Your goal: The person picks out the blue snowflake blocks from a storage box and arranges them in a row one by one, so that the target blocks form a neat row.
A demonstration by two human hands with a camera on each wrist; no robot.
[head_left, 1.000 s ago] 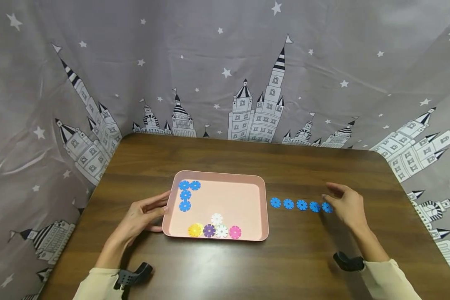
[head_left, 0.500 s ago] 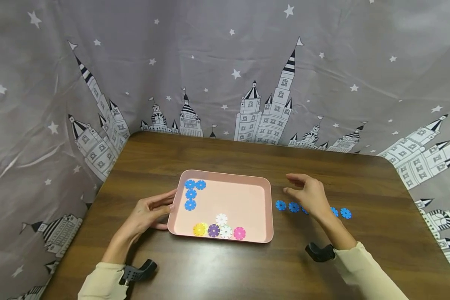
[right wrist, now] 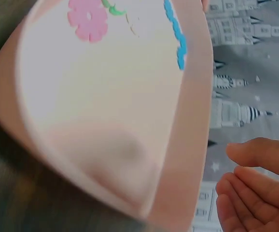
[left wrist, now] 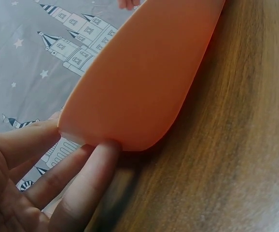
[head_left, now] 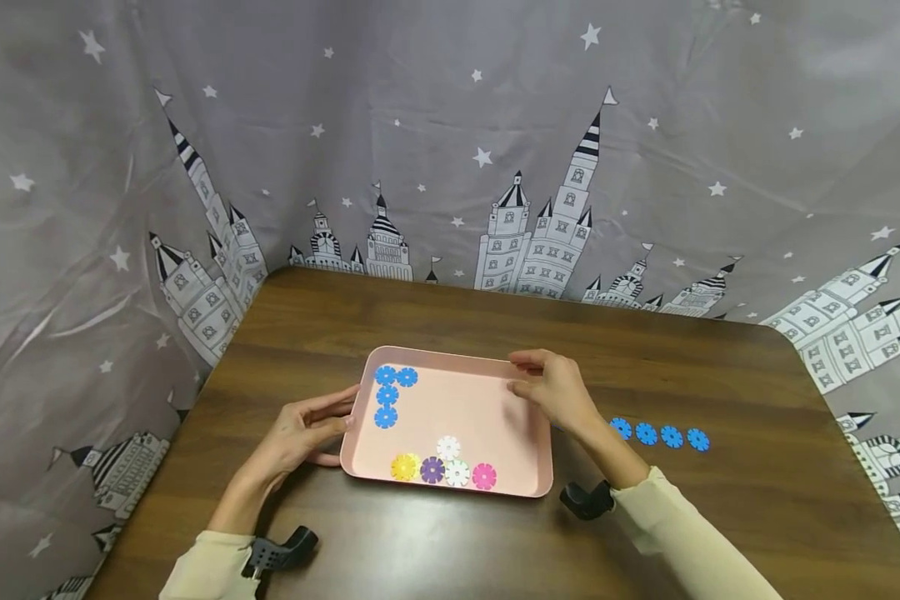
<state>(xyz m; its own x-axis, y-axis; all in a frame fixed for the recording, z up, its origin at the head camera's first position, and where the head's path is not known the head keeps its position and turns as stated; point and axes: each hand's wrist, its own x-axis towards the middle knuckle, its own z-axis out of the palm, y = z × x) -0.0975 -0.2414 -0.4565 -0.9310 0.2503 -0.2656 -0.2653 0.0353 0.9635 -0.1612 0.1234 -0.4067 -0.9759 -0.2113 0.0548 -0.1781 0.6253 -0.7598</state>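
Note:
A pink tray (head_left: 450,367) lies on the table. My left hand (head_left: 300,429) holds its left end, the fingertips meeting the end wall and rim in the left wrist view. Inside the tray, blue notched discs (head_left: 387,396) form a corner shape at the upper left. Along its near side lie yellow (head_left: 403,467), purple (head_left: 432,470), white (head_left: 457,473) and pink (head_left: 483,476) discs, with another white disc (head_left: 448,447) behind. My right hand (head_left: 558,392) is over the tray's far right corner, thumb and fingers apart; I see nothing between them.
A row of blue discs (head_left: 671,436) lies on the wooden table (head_left: 720,367) right of the tray, partly hidden by my right forearm. A grey castle-print curtain (head_left: 420,125) hangs behind the table. Each wrist wears a black device (head_left: 285,550).
My right hand has moved left from the far end of the blue row, over the row, to the tray's far right corner. My left hand stays at the tray; the head view shifts slightly.

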